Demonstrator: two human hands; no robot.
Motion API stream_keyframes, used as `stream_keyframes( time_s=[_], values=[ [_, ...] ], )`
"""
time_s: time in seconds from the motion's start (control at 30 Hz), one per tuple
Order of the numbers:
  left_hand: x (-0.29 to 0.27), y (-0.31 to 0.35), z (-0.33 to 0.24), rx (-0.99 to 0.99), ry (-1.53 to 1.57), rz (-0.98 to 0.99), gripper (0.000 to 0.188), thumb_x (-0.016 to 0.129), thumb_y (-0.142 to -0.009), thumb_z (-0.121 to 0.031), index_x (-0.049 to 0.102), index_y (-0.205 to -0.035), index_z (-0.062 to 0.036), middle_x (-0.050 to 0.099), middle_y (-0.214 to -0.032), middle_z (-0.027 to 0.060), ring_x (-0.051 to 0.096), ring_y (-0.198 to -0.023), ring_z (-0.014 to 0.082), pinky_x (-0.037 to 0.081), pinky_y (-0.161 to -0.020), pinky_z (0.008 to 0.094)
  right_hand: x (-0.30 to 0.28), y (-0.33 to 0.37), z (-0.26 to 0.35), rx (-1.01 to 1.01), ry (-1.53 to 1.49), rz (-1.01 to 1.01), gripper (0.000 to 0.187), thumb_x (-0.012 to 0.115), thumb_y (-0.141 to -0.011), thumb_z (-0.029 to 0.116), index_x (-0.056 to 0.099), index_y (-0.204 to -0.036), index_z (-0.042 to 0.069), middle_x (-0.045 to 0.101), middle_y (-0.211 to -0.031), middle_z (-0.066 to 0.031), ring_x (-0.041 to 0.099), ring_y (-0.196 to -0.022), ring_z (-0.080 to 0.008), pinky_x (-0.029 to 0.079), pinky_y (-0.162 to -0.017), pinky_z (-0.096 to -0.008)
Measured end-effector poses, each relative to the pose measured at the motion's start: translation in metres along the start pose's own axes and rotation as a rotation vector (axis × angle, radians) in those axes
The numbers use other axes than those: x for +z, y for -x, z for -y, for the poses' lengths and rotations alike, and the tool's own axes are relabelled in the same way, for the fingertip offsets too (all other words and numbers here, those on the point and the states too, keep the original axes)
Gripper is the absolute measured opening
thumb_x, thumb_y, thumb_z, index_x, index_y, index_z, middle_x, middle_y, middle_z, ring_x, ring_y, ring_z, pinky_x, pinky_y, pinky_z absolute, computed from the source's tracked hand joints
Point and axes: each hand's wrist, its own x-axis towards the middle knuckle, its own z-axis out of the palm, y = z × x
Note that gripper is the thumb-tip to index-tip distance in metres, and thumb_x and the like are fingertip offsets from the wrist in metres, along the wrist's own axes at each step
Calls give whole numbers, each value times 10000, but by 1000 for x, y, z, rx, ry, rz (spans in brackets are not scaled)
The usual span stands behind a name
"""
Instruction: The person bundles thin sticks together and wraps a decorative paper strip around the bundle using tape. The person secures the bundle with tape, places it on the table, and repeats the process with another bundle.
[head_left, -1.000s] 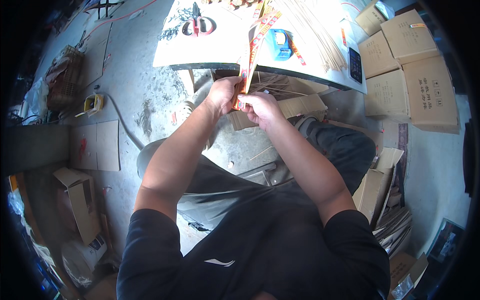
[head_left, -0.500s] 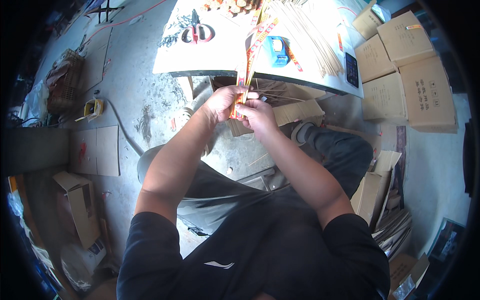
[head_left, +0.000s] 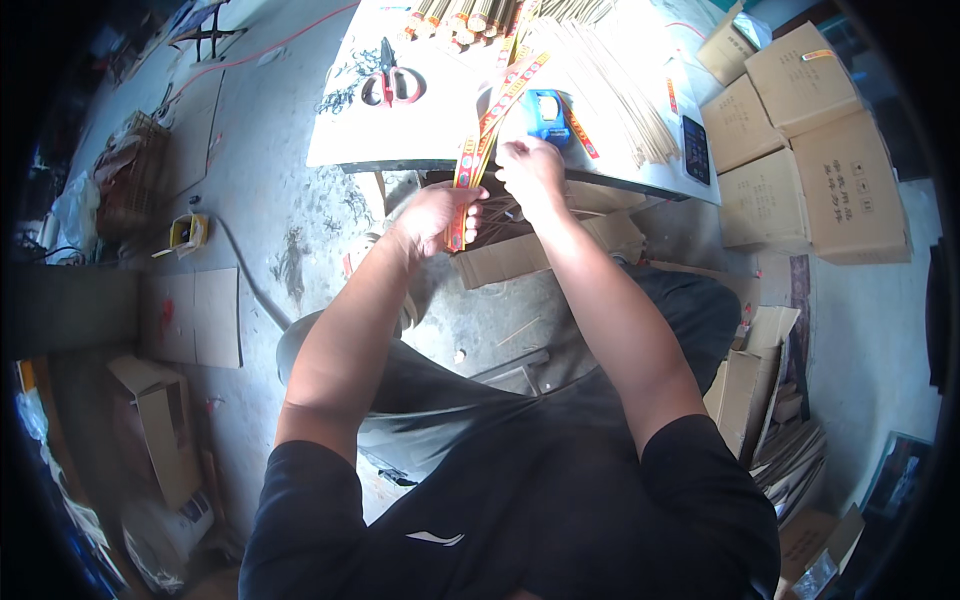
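Red-and-yellow printed strips [head_left: 467, 166] rising from left hand [head_left: 432, 218] over worktable [head_left: 345, 142] edge.
Left fingers clamped around lower ends; right hand [head_left: 535, 172] curled near blue tape dispenser [head_left: 553, 126], grip undeterminable. Advisable: firm left hold, strips flush.

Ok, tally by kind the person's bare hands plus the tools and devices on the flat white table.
Bare hands, left hand holding red-and-yellow printed strips and right hand: 2
Red-handled scissors with dark blades: 1
Blue plastic tape dispenser: 1
Black rectangular phone: 1
Total: 5
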Motion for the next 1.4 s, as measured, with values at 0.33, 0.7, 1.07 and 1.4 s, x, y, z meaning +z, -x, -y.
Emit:
stream_keyframes(
  time_s=[0.33,0.7,1.07,1.4],
  values=[
    [2,4,-1,-36,7,-8,197,531,-1110,-229,621,-1043,-66,518,-733,-23,420,-569,78,343,-495,255,43,-45,71,106,901,-58,441,785,-882,437,815,-1034,23,804,-1083,-160,779,-1071,-296,615,-922,-395],
    [1,2,-2,-55,-1,-32,304,496,-1113,-363,617,-1027,-97,501,-725,-36,380,-550,62,297,-479,251,44,-85,71,257,911,-36,362,782,-912,235,772,-1201,17,733,-1335,-173,729,-1228,-272,612,-993,-371],
    [0,1,1,-16,-8,-41,249,509,-1089,-319,614,-1022,-104,500,-708,-38,383,-531,66,283,-451,261,52,-80,72,263,816,-182,372,858,-841,219,779,-1144,18,777,-1207,-150,764,-1116,-240,635,-920,-358],
    [-2,1,3,-31,-7,-29,273,496,-1103,-335,620,-1032,-103,498,-708,-38,383,-535,66,294,-463,263,36,-72,87,227,459,-167,308,869,-834,209,806,-1056,6,807,-1094,-169,801,-1021,-232,647,-865,-375]
  ],
)
